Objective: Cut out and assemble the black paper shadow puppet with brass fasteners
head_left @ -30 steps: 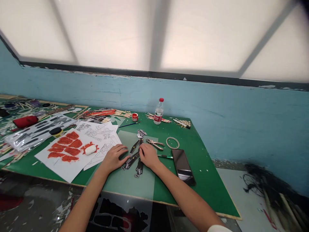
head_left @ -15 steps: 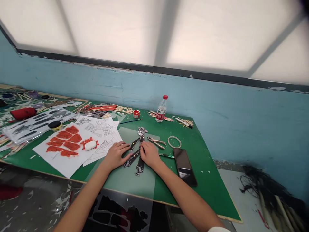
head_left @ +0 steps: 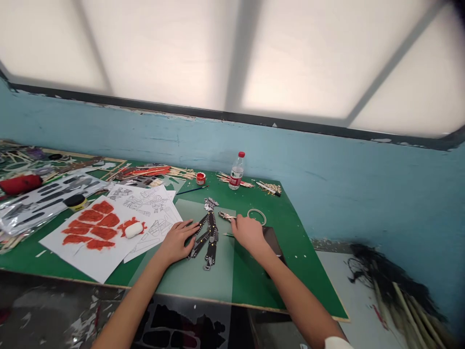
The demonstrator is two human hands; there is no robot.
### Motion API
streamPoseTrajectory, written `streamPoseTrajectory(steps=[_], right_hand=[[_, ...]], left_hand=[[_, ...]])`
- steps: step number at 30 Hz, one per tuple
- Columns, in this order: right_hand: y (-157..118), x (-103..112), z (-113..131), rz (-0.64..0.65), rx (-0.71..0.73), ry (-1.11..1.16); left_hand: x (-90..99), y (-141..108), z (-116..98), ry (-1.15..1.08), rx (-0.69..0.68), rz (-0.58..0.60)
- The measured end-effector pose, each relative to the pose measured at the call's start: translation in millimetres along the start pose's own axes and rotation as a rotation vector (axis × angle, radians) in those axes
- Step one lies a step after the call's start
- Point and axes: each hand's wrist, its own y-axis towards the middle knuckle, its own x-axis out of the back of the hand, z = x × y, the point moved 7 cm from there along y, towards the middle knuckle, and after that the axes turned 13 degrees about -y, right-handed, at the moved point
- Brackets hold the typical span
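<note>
A jointed black-and-white shadow puppet [head_left: 211, 237] lies on a translucent sheet [head_left: 221, 281], its head towards the wall. My left hand [head_left: 178, 242] lies on the sheet at the puppet's left side, open, with fingertips touching its arm. To the right of the puppet, my right hand [head_left: 249, 232] has its fingers curled over the handles of metal hand pliers [head_left: 225, 215]. Only the jaw end shows; the grip itself is partly hidden. Under the same hand a green pen [head_left: 228, 234] pokes out, and a dark phone [head_left: 273, 242] is partly covered.
Left of the sheet lie red-painted paper [head_left: 119, 261], line drawings [head_left: 160, 203], a white oval object [head_left: 134, 230] and a black-lidded jar [head_left: 76, 201]. Behind stand a red paint pot [head_left: 200, 178] and a water bottle [head_left: 236, 172]. A pale ring [head_left: 262, 213] lies beyond my right hand.
My right hand has left the puppet and moved right onto the pliers, uncovering the puppet's body. My left hand stays at the puppet's side. The view has shifted slightly.
</note>
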Motion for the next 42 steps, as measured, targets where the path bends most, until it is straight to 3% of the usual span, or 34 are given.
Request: streamPoseTrajectory(steps=[6,13,25,28,32,34,37,39,42], right_hand=[[-12.9,-23.6,-20.1,0.142,-0.045,-0.071],[-30.5,-32.3,-12.7,0.123,0.087,-0.058],[-56.2,-36.9,-11.7,0.057,0.108,0.085],[-56.2,-25.1,-13.2,-0.06,0.217,0.291],[-40.4,3.6,0.3,-0.225,0.387,0.716],[-24.0,7.1,15.9,-0.176,0.372,1.015],[1.3,-8.2,49.5,0.058,0.282,1.547],[14.6,-20.5,65.6,0.109,0.239,1.648],[29.4,-39.6,69.2,0.077,0.171,1.685]], left_hand=[[-4.6,-0.5,-9.7,-0.002,-0.044,0.047],[-4.9,-3.0,-15.4,0.012,-0.07,0.007],[-23.4,-2.5,-36.9,0.101,0.006,-0.063],[-24.5,-4.7,-40.1,0.081,0.022,-0.082],[-12.3,-2.4,-33.9,0.013,-0.016,-0.059],[-5.7,0.2,-30.1,-0.005,-0.049,-0.022],[-1.8,1.4,-26.6,-0.018,-0.088,0.019],[-3.4,-0.2,-25.2,-0.018,-0.1,0.022],[-7.9,-3.6,-23.4,-0.01,-0.092,0.023]])
